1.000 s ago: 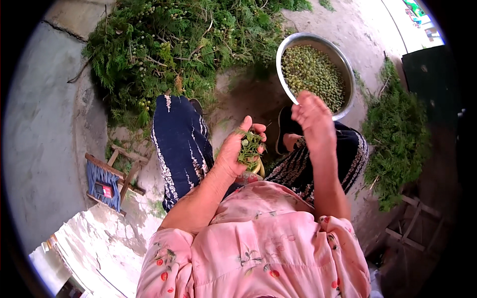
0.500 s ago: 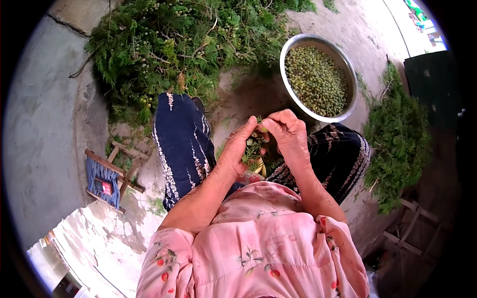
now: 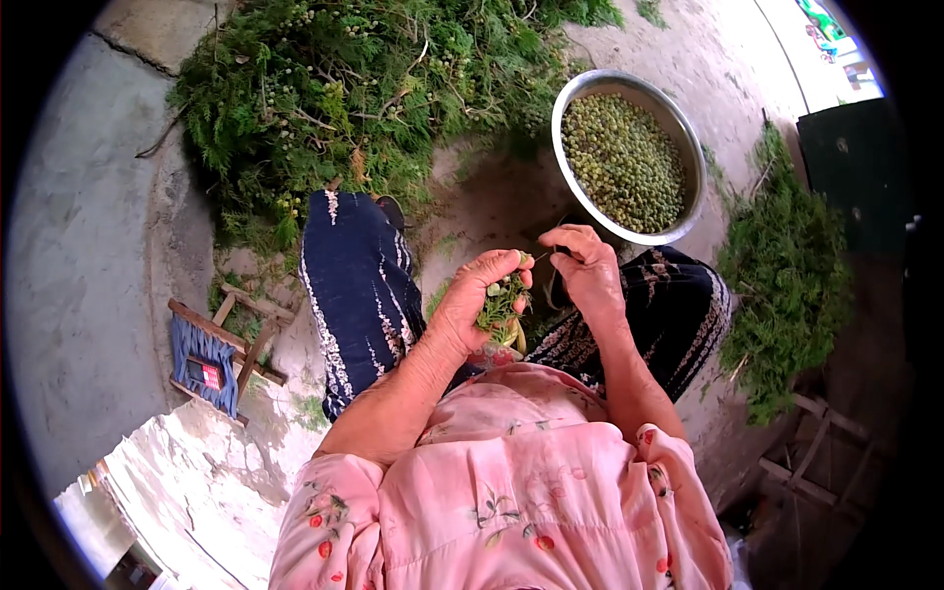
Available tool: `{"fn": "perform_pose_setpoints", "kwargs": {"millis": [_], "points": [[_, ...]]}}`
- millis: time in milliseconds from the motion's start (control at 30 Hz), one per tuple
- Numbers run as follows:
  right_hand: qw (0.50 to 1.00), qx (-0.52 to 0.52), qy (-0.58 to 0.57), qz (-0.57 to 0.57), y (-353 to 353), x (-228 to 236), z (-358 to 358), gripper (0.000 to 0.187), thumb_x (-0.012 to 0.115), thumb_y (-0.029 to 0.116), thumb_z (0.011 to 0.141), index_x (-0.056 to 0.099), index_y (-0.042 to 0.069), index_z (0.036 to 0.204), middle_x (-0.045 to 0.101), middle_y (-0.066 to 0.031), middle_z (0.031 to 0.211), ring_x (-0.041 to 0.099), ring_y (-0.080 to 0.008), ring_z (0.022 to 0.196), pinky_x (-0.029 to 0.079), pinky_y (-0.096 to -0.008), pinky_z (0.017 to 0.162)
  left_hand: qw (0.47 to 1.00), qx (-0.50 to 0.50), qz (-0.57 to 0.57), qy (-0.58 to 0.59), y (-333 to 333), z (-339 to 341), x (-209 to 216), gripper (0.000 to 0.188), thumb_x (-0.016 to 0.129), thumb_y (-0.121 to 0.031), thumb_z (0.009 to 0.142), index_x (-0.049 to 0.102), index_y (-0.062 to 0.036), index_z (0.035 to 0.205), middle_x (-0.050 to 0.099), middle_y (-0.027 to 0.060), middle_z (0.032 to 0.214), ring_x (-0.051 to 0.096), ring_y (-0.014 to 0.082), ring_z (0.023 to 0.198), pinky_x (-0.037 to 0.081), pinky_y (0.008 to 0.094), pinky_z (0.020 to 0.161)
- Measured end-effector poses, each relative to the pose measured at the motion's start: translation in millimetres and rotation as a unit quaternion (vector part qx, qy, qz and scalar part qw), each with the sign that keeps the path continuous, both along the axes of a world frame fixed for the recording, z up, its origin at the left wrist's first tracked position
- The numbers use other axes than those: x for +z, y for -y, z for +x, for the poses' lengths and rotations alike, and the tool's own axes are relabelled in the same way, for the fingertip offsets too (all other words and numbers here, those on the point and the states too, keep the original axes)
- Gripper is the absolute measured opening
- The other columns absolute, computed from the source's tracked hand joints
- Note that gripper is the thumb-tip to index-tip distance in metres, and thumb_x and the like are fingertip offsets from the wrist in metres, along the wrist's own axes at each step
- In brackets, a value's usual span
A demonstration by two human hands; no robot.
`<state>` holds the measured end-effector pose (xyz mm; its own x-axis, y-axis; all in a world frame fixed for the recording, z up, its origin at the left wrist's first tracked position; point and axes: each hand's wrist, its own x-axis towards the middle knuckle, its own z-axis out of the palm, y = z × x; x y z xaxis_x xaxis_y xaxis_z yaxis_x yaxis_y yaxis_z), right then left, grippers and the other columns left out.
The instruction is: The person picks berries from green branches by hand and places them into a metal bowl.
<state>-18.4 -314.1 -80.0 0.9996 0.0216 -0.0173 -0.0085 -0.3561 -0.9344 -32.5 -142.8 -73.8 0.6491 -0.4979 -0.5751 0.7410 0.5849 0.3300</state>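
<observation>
My left hand [image 3: 470, 300] is closed around a leafy evergreen sprig [image 3: 503, 303], its green tips showing between the thumb and fingers above my lap. A small pale green cone shows near the thumb tip. Just to the right, my right hand [image 3: 593, 280] is apart from the left, with thumb and forefinger bent towards each other. Something thin, perhaps a stem, shows by its fingertips; I cannot make it out clearly. Beyond the right hand stands a round metal basin [image 3: 697, 187] holding many small green cones [image 3: 624, 157].
A big heap of evergreen branches [image 3: 324, 108] covers the ground ahead and to the left. More cut branches [image 3: 787, 265] lie at the right. On the left is a small wooden stool [image 3: 251, 344] with blue webbing. A dark green panel [image 3: 851, 147] stands at the far right.
My hands, together before, have come apart. The right one has shifted slightly right, away from the sprig, while the left hand keeps hold of it.
</observation>
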Motion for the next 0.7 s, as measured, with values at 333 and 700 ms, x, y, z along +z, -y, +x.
{"fn": "perform_pose_setpoints", "kwargs": {"millis": [333,700], "points": [[0.983,0.012,-0.095,0.155,-3,30,8,0.014,0.060,0.014,0.081,0.064,0.002,0.088,0.057,-0.0047,0.084,0.054,-0.0151,0.071,0.044,-0.0257,0.067,0.998,-0.004,0.065,-0.019,4,1,-1,0.035,0.056,-0.044,0.084,0.059,-0.0085,0.083,0.059,0.0051,0.072,0.054,0.0152,0.050,0.041,0.0237,0.040],[0.994,0.084,-0.037,-0.064,-32,52,-4,0.010,0.069,0.004,0.068,0.067,0.003,0.078,0.054,-0.0043,0.066,0.052,-0.0143,0.059,0.042,-0.0266,0.055,0.997,0.025,0.073,-0.010,4,1,-4,0.050,0.049,-0.052,0.085,0.057,-0.0029,0.090,0.057,0.0071,0.074,0.057,0.0154,0.062,0.048,0.0271,0.045]]}}
